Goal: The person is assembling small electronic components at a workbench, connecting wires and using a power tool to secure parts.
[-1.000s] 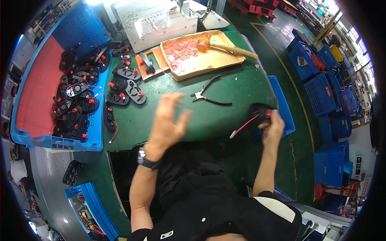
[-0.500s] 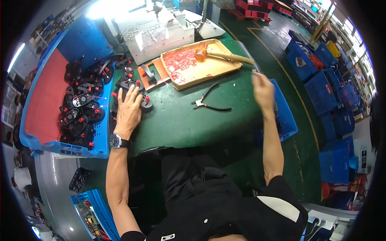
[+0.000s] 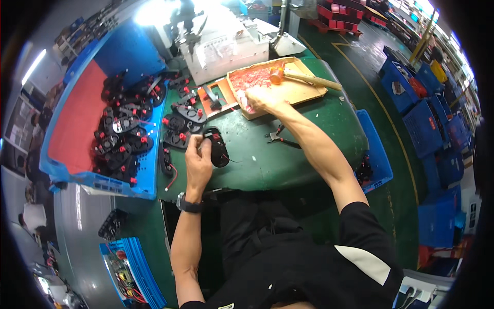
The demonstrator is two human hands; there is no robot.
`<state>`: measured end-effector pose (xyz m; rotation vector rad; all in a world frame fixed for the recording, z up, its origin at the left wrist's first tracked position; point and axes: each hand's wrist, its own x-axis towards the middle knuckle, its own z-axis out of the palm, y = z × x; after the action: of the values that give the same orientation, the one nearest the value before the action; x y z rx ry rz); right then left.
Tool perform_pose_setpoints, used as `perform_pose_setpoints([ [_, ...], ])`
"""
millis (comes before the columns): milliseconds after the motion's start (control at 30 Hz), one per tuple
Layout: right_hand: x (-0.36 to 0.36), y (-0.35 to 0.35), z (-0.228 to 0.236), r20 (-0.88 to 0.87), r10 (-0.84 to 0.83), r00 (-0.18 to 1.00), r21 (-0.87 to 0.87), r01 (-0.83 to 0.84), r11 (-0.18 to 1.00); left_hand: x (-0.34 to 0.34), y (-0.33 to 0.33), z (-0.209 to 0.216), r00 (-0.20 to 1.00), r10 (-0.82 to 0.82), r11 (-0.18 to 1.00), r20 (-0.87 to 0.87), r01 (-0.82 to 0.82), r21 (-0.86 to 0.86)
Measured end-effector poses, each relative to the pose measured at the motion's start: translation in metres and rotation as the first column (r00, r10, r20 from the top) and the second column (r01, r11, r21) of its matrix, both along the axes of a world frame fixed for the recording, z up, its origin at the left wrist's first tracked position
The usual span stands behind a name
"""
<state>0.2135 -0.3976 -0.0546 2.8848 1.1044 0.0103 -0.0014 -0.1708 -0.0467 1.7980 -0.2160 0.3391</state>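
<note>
My left hand (image 3: 199,166) grips a black oval plastic housing (image 3: 218,148) above the green tabletop, thumb and fingers on its left side. A thin wire trails from the housing. Over the near left corner of a shallow cardboard tray (image 3: 307,95), my right hand (image 3: 262,101) has its fingers drawn together among small red pieces (image 3: 252,79). Whatever is between those fingertips is hidden. A mallet (image 3: 316,81) with an amber head lies across the tray. Partly under my right forearm are pliers (image 3: 278,137) with black handles.
Left stands a blue crate (image 3: 98,181) full of similar black housings (image 3: 123,123). More housings (image 3: 188,113) lie on the table beside an orange fixture (image 3: 224,95). A white metal machine (image 3: 224,54) is at the back. Another blue bin (image 3: 380,154) stands off the right edge.
My left hand has lifted a housing from the group and brought it right and nearer. My right hand has swung left from the table's right side into the tray. The view has shifted.
</note>
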Motion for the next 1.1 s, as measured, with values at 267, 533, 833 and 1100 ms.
perform_pose_setpoints([
  [267, -0.046, -0.015, 0.017, -0.306, -0.091, 0.948, 0.669, 0.282, 0.688, -0.005, 0.006, -0.031, 0.936, -0.231, 0.824, -0.267, 0.043, -0.564],
  [533, -0.158, -0.027, -0.011, -0.648, 0.493, 0.581, 0.709, 0.697, 0.111, -0.013, 0.002, -0.015, 0.812, -0.414, 0.81, -0.411, 0.123, -0.574],
  [833, -0.184, -0.011, 0.004, -0.653, 0.335, 0.679, 0.757, 0.589, 0.282, -0.014, -0.02, -0.014, 0.799, -0.422, 0.86, -0.43, 0.201, -0.47],
  [1100, -0.195, 0.018, 0.006, -0.349, 0.253, 0.902, 0.859, 0.201, 0.47, -0.017, -0.022, -0.018, 0.812, -0.427, 0.865, -0.398, 0.239, -0.44],
])
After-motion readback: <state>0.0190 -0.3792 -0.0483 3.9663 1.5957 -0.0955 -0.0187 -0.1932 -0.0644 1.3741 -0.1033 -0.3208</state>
